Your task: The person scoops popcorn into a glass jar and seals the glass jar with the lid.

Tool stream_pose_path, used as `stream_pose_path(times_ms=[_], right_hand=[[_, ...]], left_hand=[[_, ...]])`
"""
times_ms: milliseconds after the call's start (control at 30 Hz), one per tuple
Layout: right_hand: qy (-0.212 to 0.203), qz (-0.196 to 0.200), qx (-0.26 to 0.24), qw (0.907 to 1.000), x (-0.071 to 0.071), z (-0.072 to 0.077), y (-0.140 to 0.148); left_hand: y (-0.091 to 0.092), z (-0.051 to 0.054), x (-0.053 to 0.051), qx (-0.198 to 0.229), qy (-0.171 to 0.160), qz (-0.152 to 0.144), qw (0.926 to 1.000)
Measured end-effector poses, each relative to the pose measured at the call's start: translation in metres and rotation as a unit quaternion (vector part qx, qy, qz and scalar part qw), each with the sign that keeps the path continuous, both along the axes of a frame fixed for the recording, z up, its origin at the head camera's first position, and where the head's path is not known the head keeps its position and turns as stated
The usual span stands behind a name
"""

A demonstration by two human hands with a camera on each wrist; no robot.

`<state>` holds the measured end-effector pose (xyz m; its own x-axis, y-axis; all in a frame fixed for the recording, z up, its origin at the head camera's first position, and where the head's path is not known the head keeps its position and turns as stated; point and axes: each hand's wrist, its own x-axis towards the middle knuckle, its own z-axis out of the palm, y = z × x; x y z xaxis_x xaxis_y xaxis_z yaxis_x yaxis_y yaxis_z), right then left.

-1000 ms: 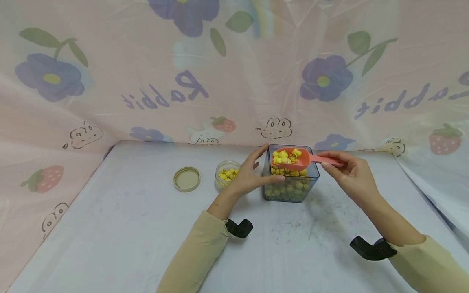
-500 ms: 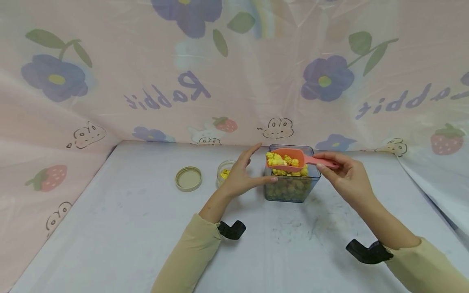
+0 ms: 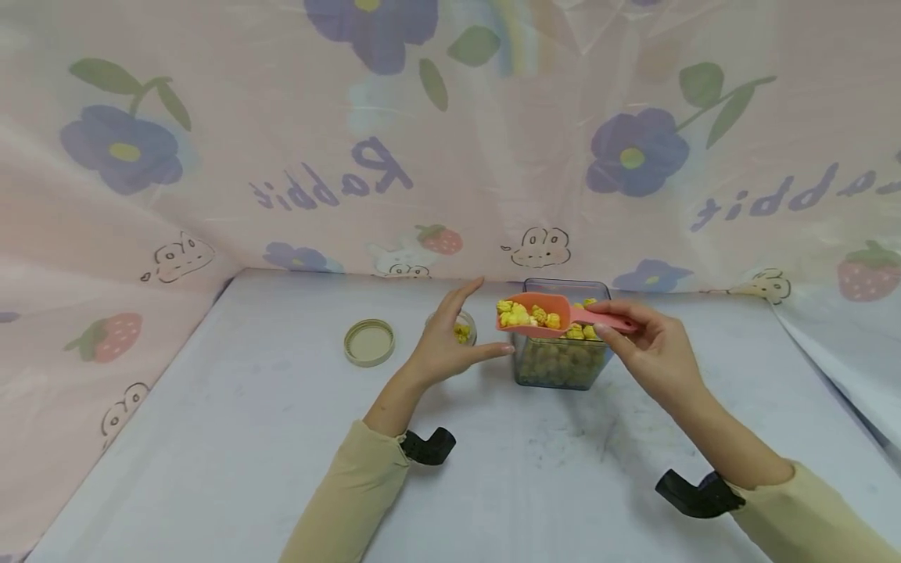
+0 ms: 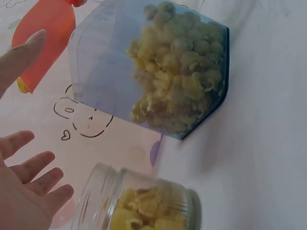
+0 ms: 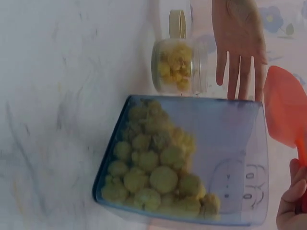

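Note:
My right hand (image 3: pixel 651 348) pinches the handle of an orange-red scoop (image 3: pixel 552 328), which carries several pieces of yellow popcorn (image 3: pixel 517 314). The scoop hangs over the left rim of a clear bluish square container (image 3: pixel 563 385), partly filled with popcorn (image 4: pixel 177 72). With thumb and fingers spread, my left hand (image 3: pixel 446 348) is in the air left of the container and holds nothing. Behind it in the head view, partly hidden, stands a small glass jar (image 3: pixel 470 320); the right wrist view shows popcorn inside the jar (image 5: pixel 175 66).
A round pale-gold lid (image 3: pixel 369 342) lies on the white tabletop (image 3: pixel 232 438) left of the jar. A pink patterned cloth (image 3: pixel 464 141) rises behind the table. Black camera mounts (image 3: pixel 429 447) sit on both wrists.
The loaded scoop has moved left from above the middle of the container to its left edge. My left hand has shifted left, away from the container and across the jar.

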<state>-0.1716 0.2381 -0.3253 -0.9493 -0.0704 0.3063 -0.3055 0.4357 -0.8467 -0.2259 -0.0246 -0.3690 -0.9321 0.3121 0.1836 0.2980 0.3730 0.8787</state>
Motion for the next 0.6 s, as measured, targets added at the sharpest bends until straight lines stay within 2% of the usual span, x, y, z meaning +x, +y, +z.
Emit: stream_pose_path(times_ms=[133,333,600], right_hand=[[-0.003,-0.004,-0.016,0.9999,0.002,-0.002,-0.006],[0.009,0.012,-0.085,0.9962,0.007,-0.004,-0.016],[0.081,-0.016,-0.033,0.9961,0.011,-0.012,-0.036]], left_hand=[[-0.006,-0.001,0.001,-0.003,-0.003,0.003,1.0],[-0.016,-0.004,0.002,-0.003,-0.005,0.013,0.9999],[-0.029,-0.007,0.004,0.007,-0.02,0.028,0.9994]])
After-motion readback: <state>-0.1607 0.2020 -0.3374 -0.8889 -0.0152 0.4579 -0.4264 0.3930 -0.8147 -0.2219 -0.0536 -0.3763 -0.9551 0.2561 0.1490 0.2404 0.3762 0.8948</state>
